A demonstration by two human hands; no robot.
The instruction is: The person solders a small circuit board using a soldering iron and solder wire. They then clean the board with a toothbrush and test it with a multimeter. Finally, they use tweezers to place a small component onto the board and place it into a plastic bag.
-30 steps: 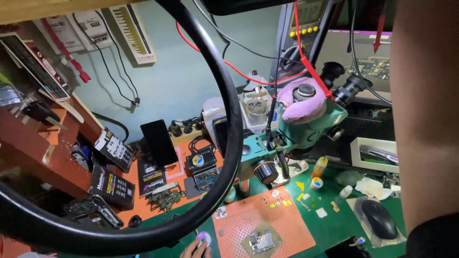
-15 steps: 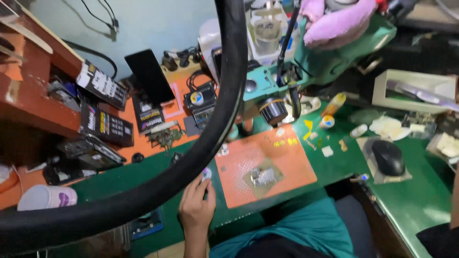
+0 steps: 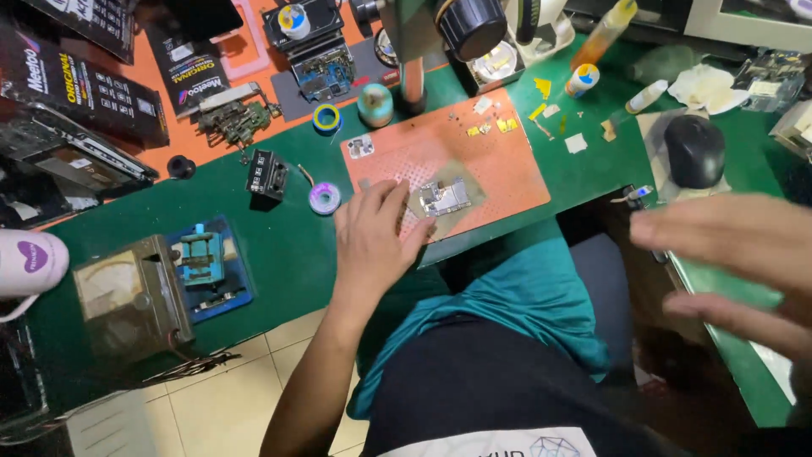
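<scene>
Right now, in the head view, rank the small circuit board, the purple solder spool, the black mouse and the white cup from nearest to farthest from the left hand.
1. Small circuit board: on the orange mat, at the left hand's fingertips.
2. Purple solder spool: on the green mat, just left of the hand.
3. Black mouse: far right.
4. White cup: far left edge; roughly as far as the mouse, too close to call.

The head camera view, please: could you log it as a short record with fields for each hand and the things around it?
Setting: green bench mat, seen from above
Left hand: flat on the near edge of the orange work pad, fingers spread, holding nothing
Nearest item: small metal circuit part, beside the fingertips on the pad
Right hand: raised, open, blurred, holding nothing
Left of the pad: small solder spool, black block
Right of the pad: black mouse
Behind: microscope post
</scene>
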